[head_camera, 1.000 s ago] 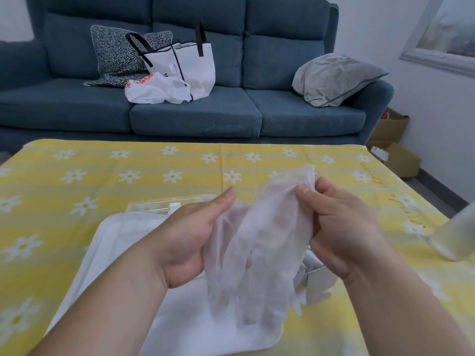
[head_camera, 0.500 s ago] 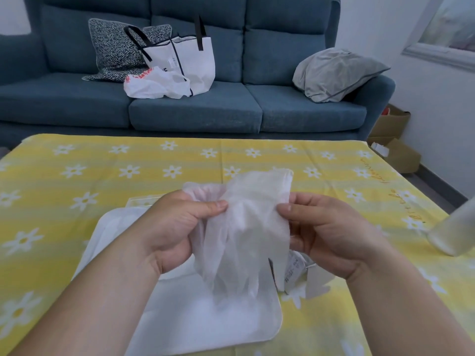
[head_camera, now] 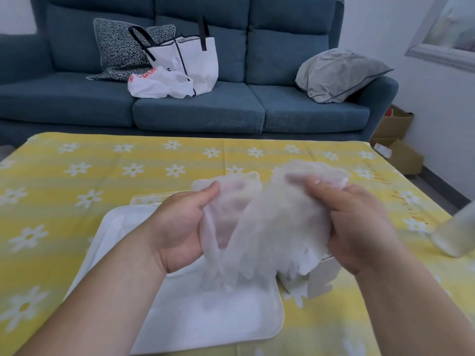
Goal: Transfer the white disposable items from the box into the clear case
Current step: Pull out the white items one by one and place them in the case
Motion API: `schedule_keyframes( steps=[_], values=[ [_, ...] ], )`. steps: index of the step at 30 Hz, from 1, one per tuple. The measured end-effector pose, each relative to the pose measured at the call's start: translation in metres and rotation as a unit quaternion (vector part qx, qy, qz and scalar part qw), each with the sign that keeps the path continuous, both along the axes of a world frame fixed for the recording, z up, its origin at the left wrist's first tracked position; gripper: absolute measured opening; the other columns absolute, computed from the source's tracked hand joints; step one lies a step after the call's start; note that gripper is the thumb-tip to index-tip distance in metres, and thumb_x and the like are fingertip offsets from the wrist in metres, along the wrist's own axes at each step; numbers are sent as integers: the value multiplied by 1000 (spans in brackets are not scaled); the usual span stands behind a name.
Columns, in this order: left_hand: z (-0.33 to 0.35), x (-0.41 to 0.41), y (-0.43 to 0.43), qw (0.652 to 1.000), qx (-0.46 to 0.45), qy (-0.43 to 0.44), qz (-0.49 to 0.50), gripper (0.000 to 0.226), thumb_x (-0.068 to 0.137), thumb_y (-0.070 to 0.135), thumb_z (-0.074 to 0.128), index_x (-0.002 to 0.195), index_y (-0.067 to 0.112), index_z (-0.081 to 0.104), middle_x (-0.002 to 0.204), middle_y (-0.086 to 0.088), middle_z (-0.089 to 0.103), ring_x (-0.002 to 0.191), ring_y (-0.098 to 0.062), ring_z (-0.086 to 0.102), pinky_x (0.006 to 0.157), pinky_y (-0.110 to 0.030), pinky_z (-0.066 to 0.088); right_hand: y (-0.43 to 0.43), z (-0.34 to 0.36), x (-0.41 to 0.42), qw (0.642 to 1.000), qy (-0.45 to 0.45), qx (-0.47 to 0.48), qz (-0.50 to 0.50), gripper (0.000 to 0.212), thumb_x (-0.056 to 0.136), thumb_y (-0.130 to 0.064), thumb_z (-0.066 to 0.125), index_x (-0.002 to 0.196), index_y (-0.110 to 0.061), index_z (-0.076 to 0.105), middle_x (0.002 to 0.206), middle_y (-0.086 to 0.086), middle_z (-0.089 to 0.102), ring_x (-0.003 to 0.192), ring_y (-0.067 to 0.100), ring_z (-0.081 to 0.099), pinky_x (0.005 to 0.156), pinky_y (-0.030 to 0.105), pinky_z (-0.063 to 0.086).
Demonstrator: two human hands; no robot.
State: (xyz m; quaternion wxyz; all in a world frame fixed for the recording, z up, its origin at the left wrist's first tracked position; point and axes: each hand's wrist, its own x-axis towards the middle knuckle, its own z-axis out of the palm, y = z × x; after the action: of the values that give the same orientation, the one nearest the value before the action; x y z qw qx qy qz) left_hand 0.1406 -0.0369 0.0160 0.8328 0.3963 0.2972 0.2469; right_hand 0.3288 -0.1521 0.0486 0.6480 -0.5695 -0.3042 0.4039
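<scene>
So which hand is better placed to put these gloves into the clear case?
Left, probably. The left hand grips the gloves just in front of the clear case, whose edge shows beyond it. The right hand grips them too, but above the box, farther off.

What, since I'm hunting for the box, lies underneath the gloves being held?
Below the gloves, gripped by the left hand and right hand, lies a white mat. At its right edge a white box pokes out, mostly covered by gloves and hand; its contents cannot be seen.

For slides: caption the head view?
Left hand and right hand grip translucent white disposable gloves above a white mat.
</scene>
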Motion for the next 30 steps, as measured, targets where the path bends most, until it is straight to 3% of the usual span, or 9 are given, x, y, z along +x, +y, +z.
schedule_keyframes(
  steps=[6,9,13,16,19,22,26,28,30],
  values=[
    [-4,-1,0,997,-34,-70,-12,46,103,29,32,135,12,61,134,-15,64,129,-38,56,112,-59,35,-16,21,-2,989,-69,79,102,28,79,-22,58,86,-12,82,91,12,78,86,21,75,72,26,59],
    [-7,1,-3,994,-43,-91,-44,47,100,32,36,134,12,63,131,-14,66,119,-33,64,101,-50,50,-15,25,-14,981,-15,114,158,27,84,-16,56,89,-7,81,86,16,77,79,25,75,67,31,59],
    [-3,9,-12,990,-42,-109,-77,57,95,46,37,116,9,75,112,-14,74,100,-27,73,84,-36,60,-4,9,-23,985,-46,91,139,28,88,-25,60,101,-9,78,99,17,77,94,27,73,85,41,57],
    [-2,11,-15,985,-44,-107,-130,81,92,68,26,132,9,64,135,-17,63,125,-30,61,108,-41,46,5,-4,-25,988,-78,44,125,26,96,-17,55,101,-20,80,100,12,78,98,26,73,91,42,55],
    [-3,10,-16,977,-30,-123,-170,90,88,77,28,138,7,58,139,-17,60,132,-31,54,113,-42,41,9,-8,-25,985,-107,19,133,31,101,-11,49,102,-18,79,101,15,77,104,34,71,94,45,53],
    [-4,9,-17,975,-8,-147,-166,75,87,63,56,137,6,59,133,-17,64,124,-29,60,104,-39,49,9,-6,-25,983,-105,22,148,28,100,-13,52,105,-19,79,102,13,77,103,29,72,91,38,56],
    [-6,6,-18,982,21,-135,-133,67,76,45,80,129,8,66,129,-15,66,119,-27,64,98,-36,52,10,-5,-26,980,-66,36,184,26,96,-20,58,110,-6,75,111,25,72,109,43,67,102,63,45],
    [-6,5,-19,984,30,-123,-128,62,75,37,82,127,6,67,129,-16,66,119,-28,64,98,-36,53,11,-7,-26,978,-64,29,196,27,99,-16,53,115,-4,72,114,26,71,111,43,66,103,65,43],
    [-6,7,-21,989,46,-86,-112,49,85,31,70,128,7,66,131,-16,66,122,-29,63,103,-38,51,11,-9,-26,977,-67,25,203,27,101,-7,50,117,-3,71,116,24,71,113,40,66,105,61,44]
  ],
)
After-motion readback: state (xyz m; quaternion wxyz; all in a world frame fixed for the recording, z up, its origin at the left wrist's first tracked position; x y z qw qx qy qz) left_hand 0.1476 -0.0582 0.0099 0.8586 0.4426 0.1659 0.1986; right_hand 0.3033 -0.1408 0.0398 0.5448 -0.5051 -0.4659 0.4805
